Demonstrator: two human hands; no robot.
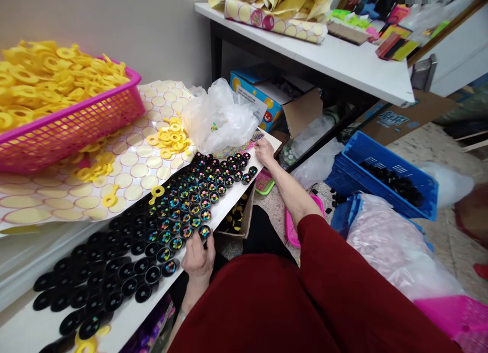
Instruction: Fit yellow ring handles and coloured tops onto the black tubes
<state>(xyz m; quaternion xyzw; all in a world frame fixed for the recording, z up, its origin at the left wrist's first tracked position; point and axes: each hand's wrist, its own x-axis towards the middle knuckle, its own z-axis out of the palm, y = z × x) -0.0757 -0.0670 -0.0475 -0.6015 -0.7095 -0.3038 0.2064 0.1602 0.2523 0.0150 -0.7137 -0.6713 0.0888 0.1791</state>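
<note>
My left hand (pixel 198 256) is at the near edge of the white table, thumb and fingers closed around a small black cup (pixel 205 231) with coloured beads in it. Farther right, my right hand (pixel 264 152) has its fingers curled down by the loose coloured beads (pixel 238 149) at the table's end; what they pinch, if anything, is hidden. Between my hands stand rows of black cups (pixel 194 196) with beads inside. Toward the left the black cups (pixel 110 282) look bare inside. One yellow ring piece (pixel 157 191) lies across some cups.
A pink basket (pixel 76 124) heaped with yellow ring pieces stands on a circle-printed sheet (pixel 143 165). A clear plastic bag (pixel 223 117) lies behind the cups. Blue crates (pixel 389 175) and a pink tray (pixel 292 226) are on the floor at right. Another white table (pixel 354 63) is behind.
</note>
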